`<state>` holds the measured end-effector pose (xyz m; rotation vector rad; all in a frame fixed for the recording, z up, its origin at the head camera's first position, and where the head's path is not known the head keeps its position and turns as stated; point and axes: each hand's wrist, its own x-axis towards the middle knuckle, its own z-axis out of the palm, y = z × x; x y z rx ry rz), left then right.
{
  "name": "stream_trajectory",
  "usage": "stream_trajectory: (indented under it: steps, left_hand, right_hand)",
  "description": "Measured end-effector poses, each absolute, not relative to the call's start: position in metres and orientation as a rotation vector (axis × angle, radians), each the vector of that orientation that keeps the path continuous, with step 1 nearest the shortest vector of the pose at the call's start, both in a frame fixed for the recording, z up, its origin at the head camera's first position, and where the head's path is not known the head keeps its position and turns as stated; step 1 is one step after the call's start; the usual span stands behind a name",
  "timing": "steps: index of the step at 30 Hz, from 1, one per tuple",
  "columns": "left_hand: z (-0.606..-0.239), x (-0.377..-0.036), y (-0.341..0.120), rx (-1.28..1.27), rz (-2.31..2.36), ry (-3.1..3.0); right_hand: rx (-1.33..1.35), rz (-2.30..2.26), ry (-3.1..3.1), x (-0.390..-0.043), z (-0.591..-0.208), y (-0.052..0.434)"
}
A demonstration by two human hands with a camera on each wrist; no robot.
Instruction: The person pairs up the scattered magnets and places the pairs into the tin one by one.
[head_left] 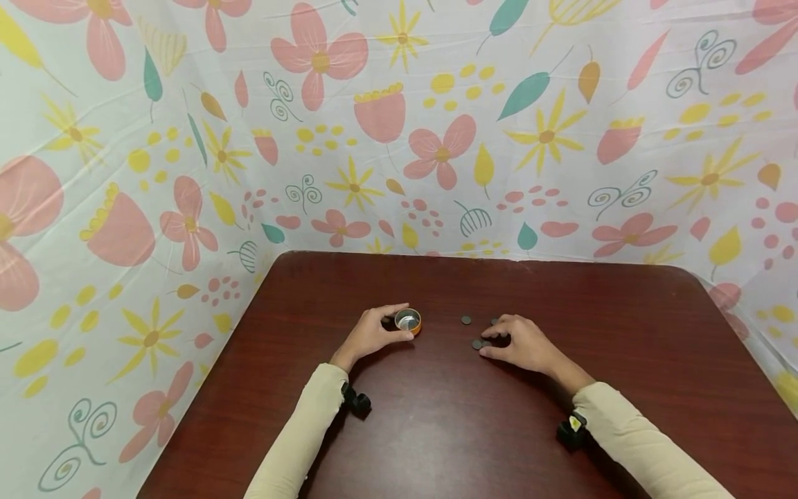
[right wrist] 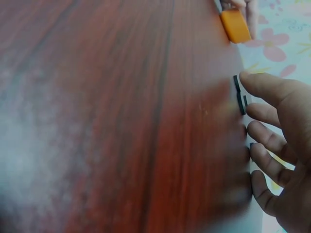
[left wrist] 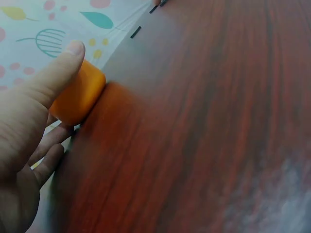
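The left hand (head_left: 371, 335) gripped an orange tin (head_left: 409, 321) (no readable label); the right hand (head_left: 520, 344), fingers relaxed, touched dark discs (head_left: 477, 344) on the surface (head_left: 449, 430).

Small orange tin (head_left: 409, 321) (open, upright), dark discs (head_left: 476, 344) flat just right

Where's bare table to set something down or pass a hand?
Free: the far strip beyond both hands, the right side past the right hand, and the near middle between the sleeves. Crowded: the orange tin in the left hand and dark discs at the right fingertips.
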<state>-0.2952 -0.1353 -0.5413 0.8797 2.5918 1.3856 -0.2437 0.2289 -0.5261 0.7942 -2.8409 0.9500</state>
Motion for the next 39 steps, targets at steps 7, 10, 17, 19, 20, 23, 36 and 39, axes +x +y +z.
stream_trajectory:
  steps: [7,10,17,19,20,23,36,39]
  left_hand:
    - [-0.541,-0.294,-0.133,0.841,1.383,2.597]
    - [-0.541,-0.294,-0.132,0.839,1.377,2.608]
    - [-0.541,-0.294,-0.132,0.827,1.368,2.623]
    - [-0.541,-0.294,-0.132,0.825,1.367,2.618]
    - [-0.54,-0.293,-0.132,0.823,1.367,2.618]
    - [-0.54,-0.293,-0.132,0.815,1.361,2.623]
    - [-0.541,-0.293,-0.132,0.806,1.353,2.615]
    - [-0.542,-0.294,-0.133,0.806,1.347,2.618]
  right_hand:
    - [0.821,0.924,-2.83,-0.246,-0.527,0.222]
    - [0.807,0.918,-2.834,-0.246,-0.528,0.22]
    - [0.8,0.907,-2.835,-0.245,-0.527,0.218]
    - [0.798,0.911,-2.845,-0.245,-0.527,0.218]
    - [0.797,0.913,-2.848,-0.245,-0.527,0.217]
    - [0.809,0.911,-2.848,-0.246,-0.527,0.216]
    - [0.874,0.854,-2.797,-0.247,-0.527,0.216]
    - [0.876,0.839,-2.781,-0.248,-0.526,0.217]
